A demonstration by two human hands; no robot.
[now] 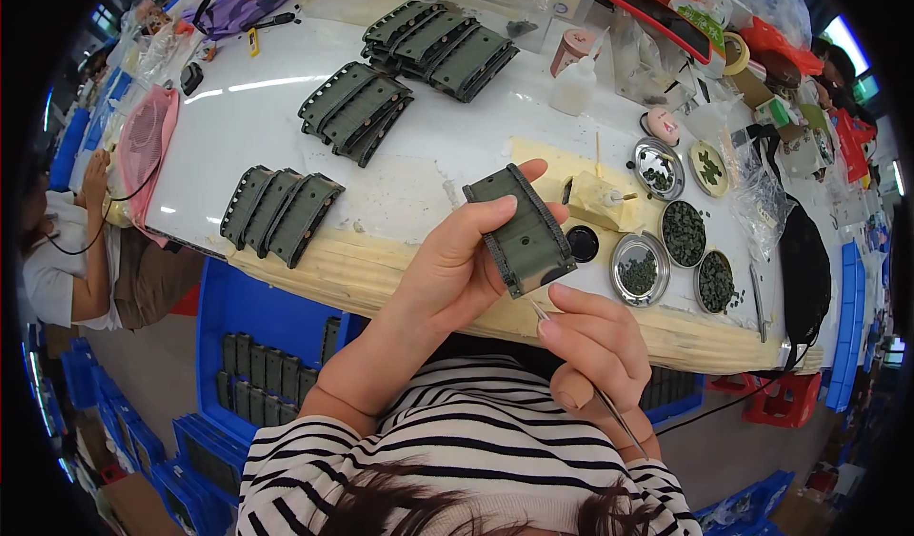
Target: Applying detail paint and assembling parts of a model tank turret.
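Observation:
My left hand (pixel 447 262) is closed around a dark green rectangular part (pixel 519 229) with ribbed edges, thumb on its top face and fingers beneath. Metal tweezers (pixel 614 410) are gripped in my right hand (pixel 602 350), which has a tan cover on one finger. Their tip lies just below the part's lower corner; whether the two touch, I cannot tell. Right of the part stand round dishes of small dark pieces, among them a metal dish (pixel 640 296) and a tin (pixel 684 233). A small round black lid or dish (pixel 583 244) lies nearer the part.
Stacks of similar green parts lie on the white table (pixel 238 122), one stack (pixel 281 214) near its padded front edge. A yellow block (pixel 600 201) holds thin sticks. Behind it stands a white squeeze bottle (pixel 574 87). A blue crate (pixel 214 322) with more parts is below. Another person sits far left.

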